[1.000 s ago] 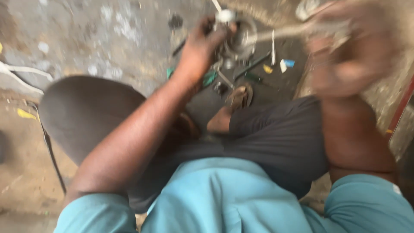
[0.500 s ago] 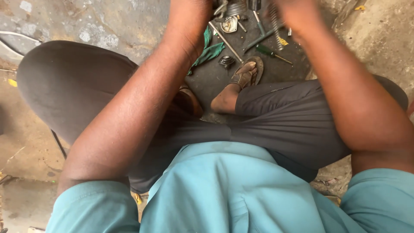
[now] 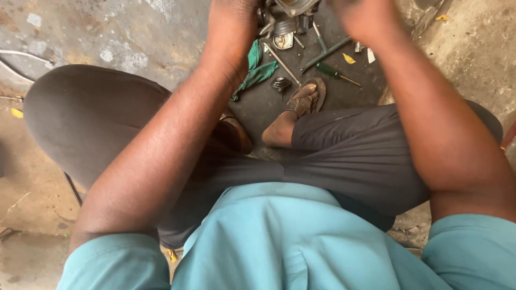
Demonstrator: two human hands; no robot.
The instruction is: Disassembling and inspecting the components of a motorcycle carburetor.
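The person is sitting low over a concrete floor [image 3: 123, 37], both arms reaching forward to the top edge of the view. The left hand [image 3: 232, 12] is wrapping around a grey metal engine part [image 3: 287, 7], fingers closed on its side. The right hand [image 3: 361, 13] is blurring just beside the part, and whether it is spread or closed cannot be told. Below the part, a green rag [image 3: 258, 70], a green-handled screwdriver [image 3: 336, 73], a metal rod [image 3: 281, 63] and a small round fitting [image 3: 280, 84] are lying on the floor near a sandalled foot [image 3: 303, 99].
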